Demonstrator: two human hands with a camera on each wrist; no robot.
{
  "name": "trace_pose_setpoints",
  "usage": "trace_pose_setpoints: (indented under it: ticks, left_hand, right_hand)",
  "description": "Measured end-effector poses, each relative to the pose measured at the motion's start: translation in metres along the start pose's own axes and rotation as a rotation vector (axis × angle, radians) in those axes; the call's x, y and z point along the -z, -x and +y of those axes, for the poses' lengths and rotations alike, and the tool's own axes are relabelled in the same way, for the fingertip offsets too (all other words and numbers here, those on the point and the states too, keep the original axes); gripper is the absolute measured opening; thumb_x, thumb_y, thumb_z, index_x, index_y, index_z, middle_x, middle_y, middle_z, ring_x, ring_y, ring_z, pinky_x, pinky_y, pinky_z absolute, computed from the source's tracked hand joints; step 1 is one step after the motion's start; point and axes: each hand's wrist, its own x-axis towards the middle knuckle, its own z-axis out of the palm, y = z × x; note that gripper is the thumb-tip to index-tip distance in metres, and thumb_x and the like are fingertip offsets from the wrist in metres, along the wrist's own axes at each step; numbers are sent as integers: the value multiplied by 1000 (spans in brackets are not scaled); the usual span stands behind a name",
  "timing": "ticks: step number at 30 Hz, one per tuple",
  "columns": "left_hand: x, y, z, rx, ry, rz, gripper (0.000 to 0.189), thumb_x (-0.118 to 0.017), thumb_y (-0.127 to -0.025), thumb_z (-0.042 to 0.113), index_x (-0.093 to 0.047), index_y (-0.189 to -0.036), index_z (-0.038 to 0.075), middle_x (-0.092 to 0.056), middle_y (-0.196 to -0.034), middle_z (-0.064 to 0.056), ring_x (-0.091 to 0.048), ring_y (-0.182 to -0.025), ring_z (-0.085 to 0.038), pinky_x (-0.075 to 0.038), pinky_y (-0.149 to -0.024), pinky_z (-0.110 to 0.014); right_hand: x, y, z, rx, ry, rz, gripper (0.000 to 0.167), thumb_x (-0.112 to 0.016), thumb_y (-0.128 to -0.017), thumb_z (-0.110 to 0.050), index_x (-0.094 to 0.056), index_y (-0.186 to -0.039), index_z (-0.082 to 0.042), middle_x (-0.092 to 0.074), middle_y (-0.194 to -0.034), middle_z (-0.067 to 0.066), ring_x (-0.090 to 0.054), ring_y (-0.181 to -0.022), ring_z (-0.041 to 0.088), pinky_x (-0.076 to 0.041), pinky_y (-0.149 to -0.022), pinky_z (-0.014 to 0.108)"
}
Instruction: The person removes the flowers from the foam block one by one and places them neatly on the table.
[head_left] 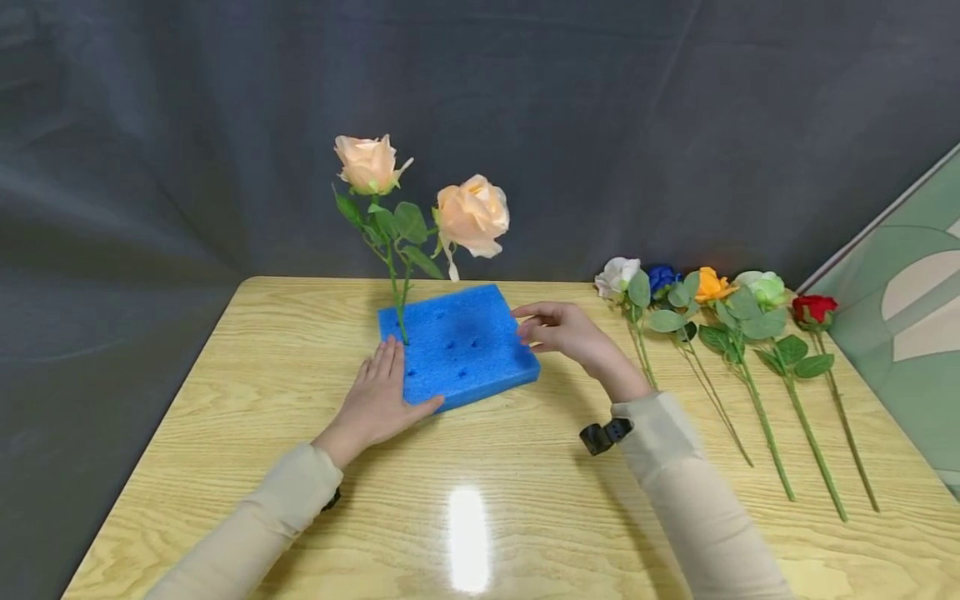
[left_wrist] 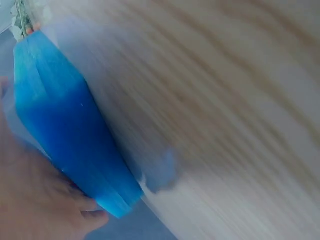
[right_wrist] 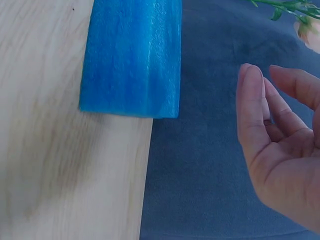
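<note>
A blue foam block point(head_left: 472, 333) with several small holes lies on the table. Two peach blooms, an upper rose point(head_left: 367, 165) and a lower rose point(head_left: 472, 215), rise from its left side on green stems that run close together. My left hand point(head_left: 378, 404) rests on the block's left front part, fingers straight beside the stem base and thumb along the front edge. Off the block's right edge, my right hand point(head_left: 562, 333) hovers with loosely bent fingers. In the right wrist view, that hand point(right_wrist: 285, 135) holds nothing and is apart from the block point(right_wrist: 132, 60).
At the table's right lie several single roses side by side: white point(head_left: 618, 277), blue point(head_left: 663, 279), orange point(head_left: 712, 285), pale green point(head_left: 763, 288) and red point(head_left: 814, 310). A dark curtain point(head_left: 555, 125) hangs behind the wooden table point(head_left: 300, 333). A green patterned panel point(head_left: 900, 317) stands at right.
</note>
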Motion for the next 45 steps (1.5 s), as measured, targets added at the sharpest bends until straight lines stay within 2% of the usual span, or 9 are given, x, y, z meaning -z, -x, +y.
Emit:
trace_pose_setpoints:
  ticks: [3,7,13,17,21,25,33,41,45]
  left_hand:
    - [4,-3,-9,3,7,18,106,-44,-88,70,-2,-152,-3,4,-161,-20,1,-150,-36,-7,-121,-55]
    - [13,-13,-25,-6,12,61,105,-44,-89,69,-3,-152,-4,1,-161,-21,0,-150,-37,-7,-120,-56]
    - [23,-31,-41,-37,-63,77,102,-46,-89,67,-5,-152,-3,-3,-161,-21,-1,-150,-36,-6,-120,-58]
    - [27,-42,-45,-41,-98,56,103,-45,-88,69,-5,-153,0,-4,-161,-19,-2,-150,-35,-7,-120,-58]
    - [31,-51,-47,-44,-91,16,105,-47,-86,70,-3,-154,3,-1,-162,-17,-1,-150,-33,-6,-119,-59]
    - [32,-57,-49,-45,-77,-28,106,-49,-86,70,-1,-154,5,1,-162,-15,-1,-151,-32,-7,-119,-59]
    - [32,-61,-50,-38,-52,-28,108,-52,-83,72,-5,-154,5,-7,-162,-15,-9,-150,-32,-10,-119,-58]
    - [32,-60,-50,-30,-38,-1,110,-54,-80,73,-10,-154,4,-13,-160,-17,-16,-147,-35,-13,-120,-55]
    - [31,-58,-49,-24,-47,14,110,-54,-80,73,-11,-154,3,-15,-159,-19,-19,-146,-39,-17,-119,-56]
  right_hand:
    - [-5,-2,1,8,-9,-3,40,-49,-97,-4,-49,-137,1,-58,-119,25,-63,-97,14,-53,-94,43]
    - [-12,-5,2,22,-19,3,39,-48,-98,-4,-49,-137,0,-58,-119,26,-64,-99,18,-54,-93,42]
    - [-24,-10,4,44,-41,17,38,-49,-98,-6,-50,-135,2,-59,-119,28,-65,-98,19,-56,-89,37]
    - [-31,-14,5,49,-59,29,37,-50,-98,-8,-52,-134,2,-59,-119,27,-65,-100,22,-56,-88,36]
    - [-37,-18,6,62,-85,50,37,-50,-98,-8,-53,-133,3,-59,-118,29,-64,-102,29,-57,-87,37]
    - [-43,-23,5,73,-109,66,36,-51,-97,-8,-54,-132,2,-60,-118,29,-65,-100,26,-57,-87,36]
    - [-56,-33,1,88,-164,52,38,-51,-98,-10,-52,-134,2,-59,-123,28,-64,-106,30,-55,-91,38]
    - [-67,-38,-1,76,-175,59,36,-52,-97,-8,-54,-132,0,-61,-120,25,-66,-94,14,-57,-87,33]
    - [-72,-40,-3,75,-184,60,36,-51,-97,-7,-54,-132,0,-61,-122,25,-66,-101,22,-56,-89,34]
